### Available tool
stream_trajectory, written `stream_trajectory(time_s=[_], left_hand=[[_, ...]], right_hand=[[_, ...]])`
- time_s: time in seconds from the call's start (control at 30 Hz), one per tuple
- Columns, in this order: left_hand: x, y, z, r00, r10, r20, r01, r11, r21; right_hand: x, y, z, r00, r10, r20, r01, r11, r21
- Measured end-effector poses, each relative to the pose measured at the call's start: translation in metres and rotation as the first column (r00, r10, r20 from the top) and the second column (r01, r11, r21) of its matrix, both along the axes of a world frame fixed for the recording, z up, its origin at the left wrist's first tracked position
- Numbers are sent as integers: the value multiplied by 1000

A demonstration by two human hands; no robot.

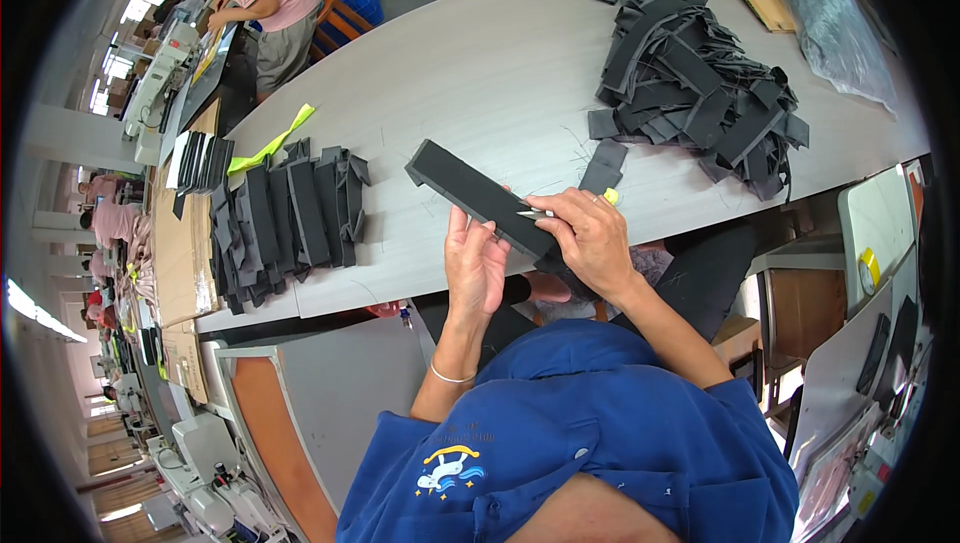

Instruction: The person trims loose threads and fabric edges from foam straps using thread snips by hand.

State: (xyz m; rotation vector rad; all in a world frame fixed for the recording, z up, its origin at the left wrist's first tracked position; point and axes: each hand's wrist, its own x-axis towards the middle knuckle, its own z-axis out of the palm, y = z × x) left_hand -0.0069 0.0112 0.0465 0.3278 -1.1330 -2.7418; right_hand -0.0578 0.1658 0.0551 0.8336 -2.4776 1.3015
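As a black strip (465, 183) slants from far left to near right between a person's two hands, its long free end reaches beyond and to the left of the fingers, out over the tabletop (470, 63). The left hand (476, 268) supports it from the near side, fingers curled against the lower edge; how tightly they close is hidden by the strip itself. The right hand (597, 243) is nearer the opposite end, which passes beneath it and is partly lost from view. Its thumb and forefinger pinch a slim pale tool (537, 214), the tip pointing left across the strip's broad face; whether it touches the surface cannot be told. The other right fingers are bent, and whether they also hold the strip is unclear. Just beyond them a loose grey piece (604, 165) lies on the tabletop, with a small yellow bit (611, 196) beside the knuckles. Farther out, past the right fingers, spreads a jumbled dark heap (700, 83). Well to the left of the left fingers lies a dark row (285, 213) of similar pieces, a yellow-green band (270, 143) at its far side.
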Motion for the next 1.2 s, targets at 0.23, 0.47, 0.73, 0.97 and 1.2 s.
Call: stream_trajectory(time_s=[0.23,0.47,0.73,0.97,1.2], left_hand=[[3,3,-1,999,42,1,-42,999,23],[2,2,-7,1000,4,4,-4,1000,30],[0,0,-2,999,23,47,-22,999,-30],[-3,-6,-4,994,25,109,-10,990,-139],[-1,-5,-4,987,54,150,-8,957,-291]], right_hand=[[-2,-5,-11,977,-31,211,71,980,-185],[-8,3,-1,991,38,128,-29,997,-72],[-7,5,8,981,90,174,-63,986,-158],[-5,4,9,993,121,11,-121,991,54],[-1,1,8,986,161,33,-163,983,80]])
